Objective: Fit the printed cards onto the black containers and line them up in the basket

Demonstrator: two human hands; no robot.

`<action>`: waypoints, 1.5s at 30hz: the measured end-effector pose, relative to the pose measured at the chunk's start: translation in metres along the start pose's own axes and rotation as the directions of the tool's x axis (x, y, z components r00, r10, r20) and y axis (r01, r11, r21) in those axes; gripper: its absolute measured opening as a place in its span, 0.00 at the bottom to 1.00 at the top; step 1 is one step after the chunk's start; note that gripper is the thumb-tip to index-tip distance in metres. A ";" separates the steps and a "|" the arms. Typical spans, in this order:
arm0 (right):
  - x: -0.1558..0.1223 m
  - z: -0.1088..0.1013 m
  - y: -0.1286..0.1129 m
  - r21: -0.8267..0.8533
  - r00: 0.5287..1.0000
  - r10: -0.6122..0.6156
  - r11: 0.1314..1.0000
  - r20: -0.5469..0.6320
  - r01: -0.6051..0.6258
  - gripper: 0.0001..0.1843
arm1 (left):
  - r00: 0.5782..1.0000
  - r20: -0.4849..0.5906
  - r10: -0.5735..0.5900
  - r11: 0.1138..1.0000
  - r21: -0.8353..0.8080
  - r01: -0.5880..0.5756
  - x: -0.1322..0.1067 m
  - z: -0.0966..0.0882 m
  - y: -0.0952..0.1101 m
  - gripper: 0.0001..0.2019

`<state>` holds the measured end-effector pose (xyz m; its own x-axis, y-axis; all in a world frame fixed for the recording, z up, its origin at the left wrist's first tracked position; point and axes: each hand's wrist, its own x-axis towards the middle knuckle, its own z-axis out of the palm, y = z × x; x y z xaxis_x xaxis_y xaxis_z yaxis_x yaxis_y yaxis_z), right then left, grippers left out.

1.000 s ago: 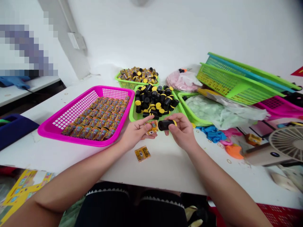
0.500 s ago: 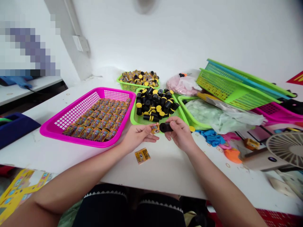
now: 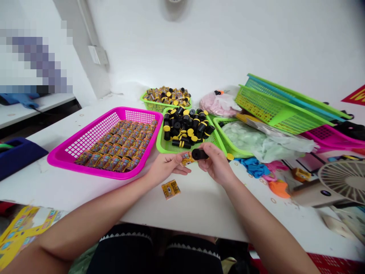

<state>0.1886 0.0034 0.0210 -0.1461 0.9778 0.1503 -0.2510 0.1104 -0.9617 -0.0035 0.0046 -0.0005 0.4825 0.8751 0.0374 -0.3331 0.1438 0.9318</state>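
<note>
Between thumb and fingers, my left hand (image 3: 167,166) pinches a printed yellow-orange wrapper sleeve (image 3: 187,158). My right hand (image 3: 216,161) grips a black cylinder (image 3: 199,154) whose round end faces the wrapper. The two meet or nearly meet; whether the cylinder is inside the sleeve, I cannot tell. Flat on the table below my left hand lies a stack of printed yellow wrappers (image 3: 171,189). Just beyond my hands, a green basket (image 3: 219,142) holds many black cylinders with yellow caps (image 3: 185,127). To the left, a pink basket (image 3: 115,175) contains wrapped cylinders in rows (image 3: 118,146).
Another green basket (image 3: 151,106) of wrapped pieces stands behind. On the right are tilted stacked baskets (image 3: 282,110), a plastic bag of pale green items (image 3: 251,139), blue crumpled pieces (image 3: 253,167) and a fan (image 3: 345,175). A dark blue tape dispenser (image 3: 21,156) sits at left.
The wrapper and black cylinder stay close together in my hands, with only a slight shift of the fingers. The whole view has moved a little.
</note>
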 end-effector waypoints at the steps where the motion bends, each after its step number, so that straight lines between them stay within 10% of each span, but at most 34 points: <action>1: 0.000 -0.001 0.000 -0.020 1.000 -0.005 1.000 0.003 0.006 0.20 | 1.000 -0.002 -0.006 1.000 -0.002 0.006 0.000 0.000 0.001 0.32; 16: -0.002 0.000 -0.001 -0.330 0.973 -0.227 0.916 0.041 0.227 0.15 | 0.965 -0.146 0.217 0.867 0.482 -0.122 0.000 -0.001 0.003 0.24; 24: -0.005 -0.004 0.003 -0.368 0.937 -0.314 0.862 0.150 0.348 0.18 | 0.916 -0.043 0.399 0.808 0.488 -0.329 -0.001 0.001 -0.003 0.18; 30: -0.010 -0.001 -0.004 -0.307 0.923 -0.158 0.912 0.351 0.273 0.17 | 0.891 0.035 0.452 0.699 0.606 -0.378 -0.006 0.000 -0.006 0.16; 35: -0.010 -0.001 -0.009 -0.454 0.985 0.008 0.888 0.171 0.071 0.16 | 0.863 0.124 0.490 0.512 0.760 -0.400 -0.009 0.000 0.000 0.11; 38: -0.013 0.000 -0.005 -0.646 0.988 -0.140 0.748 0.066 0.149 0.17 | 0.857 0.060 0.511 0.505 0.786 -0.356 -0.009 0.001 0.002 0.10; 42: -0.022 0.013 0.012 -0.745 0.773 -0.623 0.459 0.118 0.484 0.11 | 0.876 -0.119 0.468 0.708 0.644 -0.290 -0.006 0.000 0.002 0.19; 45: -0.027 0.027 0.029 -0.748 0.653 -0.676 0.226 0.341 0.624 0.30 | 0.903 -0.214 0.373 0.855 0.457 -0.245 -0.003 0.000 0.006 0.26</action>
<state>0.1590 -0.0242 -0.0042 -0.2517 0.5031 0.8267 0.5680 0.7685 -0.2947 -0.0066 0.0024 0.0049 0.1378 0.9425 0.3045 -0.0328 -0.3029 0.9525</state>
